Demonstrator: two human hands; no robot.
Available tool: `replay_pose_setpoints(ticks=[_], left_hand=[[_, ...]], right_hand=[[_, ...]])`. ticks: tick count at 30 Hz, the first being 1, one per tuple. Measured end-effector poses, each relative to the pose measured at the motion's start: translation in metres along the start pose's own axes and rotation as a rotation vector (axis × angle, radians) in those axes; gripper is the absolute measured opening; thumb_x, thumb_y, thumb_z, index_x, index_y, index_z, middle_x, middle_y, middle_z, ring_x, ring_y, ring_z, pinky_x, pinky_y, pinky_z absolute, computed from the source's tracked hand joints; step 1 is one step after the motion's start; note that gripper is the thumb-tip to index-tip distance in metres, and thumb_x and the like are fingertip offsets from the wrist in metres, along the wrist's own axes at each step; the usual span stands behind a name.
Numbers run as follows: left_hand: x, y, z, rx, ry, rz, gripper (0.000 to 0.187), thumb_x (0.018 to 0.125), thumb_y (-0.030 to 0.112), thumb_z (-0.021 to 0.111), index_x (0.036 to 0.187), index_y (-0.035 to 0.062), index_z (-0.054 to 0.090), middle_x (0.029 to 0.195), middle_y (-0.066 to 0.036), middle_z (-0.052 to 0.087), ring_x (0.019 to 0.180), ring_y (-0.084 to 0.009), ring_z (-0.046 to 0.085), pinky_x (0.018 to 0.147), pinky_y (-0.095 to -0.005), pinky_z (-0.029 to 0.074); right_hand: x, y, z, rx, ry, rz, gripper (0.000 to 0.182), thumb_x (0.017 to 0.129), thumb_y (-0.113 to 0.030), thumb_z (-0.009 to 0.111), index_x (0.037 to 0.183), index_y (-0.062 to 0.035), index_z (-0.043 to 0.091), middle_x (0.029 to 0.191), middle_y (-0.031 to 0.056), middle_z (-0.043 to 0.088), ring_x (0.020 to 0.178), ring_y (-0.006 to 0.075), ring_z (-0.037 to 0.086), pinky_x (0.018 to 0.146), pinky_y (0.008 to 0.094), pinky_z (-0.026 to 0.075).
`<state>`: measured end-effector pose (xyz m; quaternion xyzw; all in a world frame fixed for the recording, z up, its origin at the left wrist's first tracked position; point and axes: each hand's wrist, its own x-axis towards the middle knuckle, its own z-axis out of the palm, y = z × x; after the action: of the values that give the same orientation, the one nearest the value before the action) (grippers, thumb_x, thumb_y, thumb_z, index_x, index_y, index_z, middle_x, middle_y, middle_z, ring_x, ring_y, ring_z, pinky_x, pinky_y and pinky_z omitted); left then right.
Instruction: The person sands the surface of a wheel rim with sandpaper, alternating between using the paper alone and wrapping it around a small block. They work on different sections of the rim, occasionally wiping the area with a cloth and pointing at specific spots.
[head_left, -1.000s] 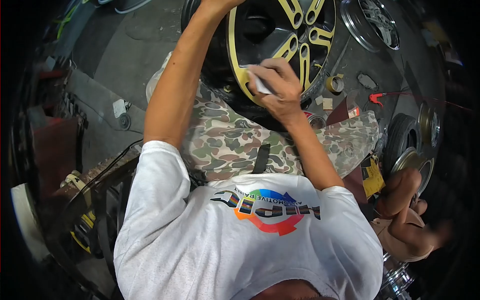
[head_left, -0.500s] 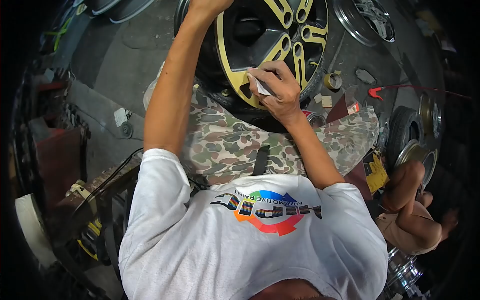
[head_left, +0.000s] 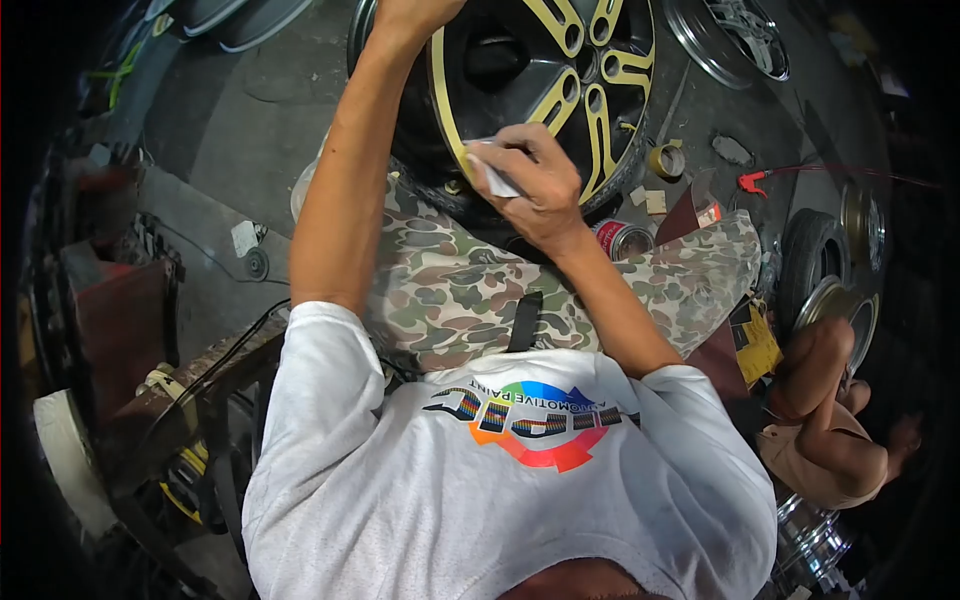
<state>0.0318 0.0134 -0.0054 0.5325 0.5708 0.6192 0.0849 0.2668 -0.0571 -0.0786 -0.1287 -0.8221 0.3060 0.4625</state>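
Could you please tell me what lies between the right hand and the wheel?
In the head view, a whitish sheet, held in the right hand, lies between it and the wheel; the exact contact is hidden.

Head-worn cam looks fwd & steeply down, past wearer's white tee (head_left: pixel 510 490) to the wheel (head_left: pixel 515 105), cut by top edge. V. wide FOV: tee v. close, floor (head_left: pixel 270 100) farther off, corners dark.

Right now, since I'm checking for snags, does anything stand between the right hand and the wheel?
Only the white piece held in the right hand, at the near edge of the wheel; nothing else visible stands between them.
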Motion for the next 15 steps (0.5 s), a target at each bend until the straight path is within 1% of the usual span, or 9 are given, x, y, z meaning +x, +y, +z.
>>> replay_pose_setpoints(ticks=[1,2,4,5,8,9,12,13,15], left_hand=[[-0.002,0.0,0.001,0.055,-0.006,0.014,0.029,0.097,0.015,0.068,0.117,-0.0051,0.073,0.11,-0.014,0.075,0.103,-0.0188,0.068,0.095,-0.0331,0.051],[-0.004,0.001,0.003,0.049,-0.006,0.008,0.029,0.097,0.015,0.068,0.117,-0.0051,0.073,0.11,-0.014,0.075,0.103,-0.0188,0.068,0.095,-0.0331,0.051],[-0.002,0.0,0.004,-0.018,-0.011,-0.003,0.029,0.097,0.016,0.068,0.117,-0.0044,0.073,0.11,-0.014,0.075,0.104,-0.0188,0.068,0.095,-0.033,0.051],[-0.003,0.0,0.005,-0.02,-0.011,-0.008,0.029,0.097,0.016,0.068,0.117,-0.0044,0.073,0.11,-0.014,0.075,0.104,-0.0188,0.068,0.095,-0.033,0.051],[-0.002,0.002,0.004,0.0,-0.004,-0.022,0.029,0.097,0.016,0.068,0.118,-0.0039,0.073,0.109,-0.014,0.075,0.104,-0.0189,0.068,0.094,-0.0327,0.051],[-0.002,0.003,0.003,0.006,-0.003,-0.029,0.029,0.097,0.016,0.068,0.118,-0.0038,0.073,0.11,-0.014,0.075,0.104,-0.0189,0.068,0.094,-0.0325,0.05],[-0.003,0.003,0.003,0.029,0.001,-0.021,0.029,0.097,0.016,0.067,0.118,-0.0037,0.073,0.11,-0.014,0.076,0.104,-0.019,0.068,0.094,-0.0325,0.05],[-0.004,0.003,0.003,0.044,0.002,0.002,0.029,0.097,0.016,0.067,0.117,-0.0036,0.073,0.11,-0.014,0.076,0.104,-0.0191,0.068,0.094,-0.0325,0.05],[-0.004,0.003,0.004,0.019,0.004,-0.005,0.029,0.097,0.017,0.067,0.117,-0.0034,0.073,0.11,-0.014,0.076,0.104,-0.0192,0.068,0.094,-0.0327,0.05]], right_hand=[[-0.002,0.009,-0.01,-0.075,-0.023,-0.015,0.034,0.07,-0.002,0.084,0.103,-0.0029,0.077,0.094,0.0107,0.064,0.082,0.0271,0.067,0.071,0.0358,0.055],[-0.004,0.016,-0.021,-0.097,-0.03,0.051,0.028,0.074,-0.002,0.083,0.101,-0.0034,0.077,0.092,0.0101,0.063,0.08,0.0265,0.066,0.07,0.0352,0.055],[0.001,0.024,-0.039,-0.256,0.001,0.084,0.021,0.078,-0.003,0.082,0.098,-0.0037,0.077,0.09,0.0096,0.062,0.078,0.0262,0.065,0.069,0.035,0.055],[0.002,0.023,-0.044,-0.259,0.017,0.095,0.017,0.08,-0.004,0.082,0.096,-0.0042,0.076,0.09,0.0096,0.06,0.078,0.026,0.065,0.067,0.0354,0.055],[0.004,0.015,-0.04,-0.215,-0.006,0.072,0.019,0.08,-0.005,0.082,0.097,-0.0046,0.075,0.093,0.0102,0.06,0.079,0.0259,0.065,0.068,0.0357,0.055],[0.002,0.017,-0.035,-0.193,-0.01,0.08,0.024,0.076,-0.003,0.083,0.098,-0.0045,0.074,0.095,0.0106,0.06,0.081,0.0264,0.066,0.07,0.0358,0.055],[0.0,0.017,-0.036,-0.168,-0.062,0.067,0.03,0.071,-0.001,0.082,0.1,-0.0044,0.074,0.095,0.0109,0.061,0.082,0.0274,0.066,0.071,0.0363,0.055],[-0.001,0.017,-0.035,-0.167,-0.066,0.068,0.03,0.071,-0.001,0.082,0.1,-0.0044,0.074,0.095,0.0109,0.061,0.082,0.0274,0.066,0.071,0.0363,0.055],[-0.003,0.018,-0.031,-0.09,-0.091,0.031,0.03,0.076,-0.001,0.082,0.106,-0.0073,0.077,0.095,0.0091,0.063,0.081,0.0238,0.067,0.071,0.0331,0.055]])
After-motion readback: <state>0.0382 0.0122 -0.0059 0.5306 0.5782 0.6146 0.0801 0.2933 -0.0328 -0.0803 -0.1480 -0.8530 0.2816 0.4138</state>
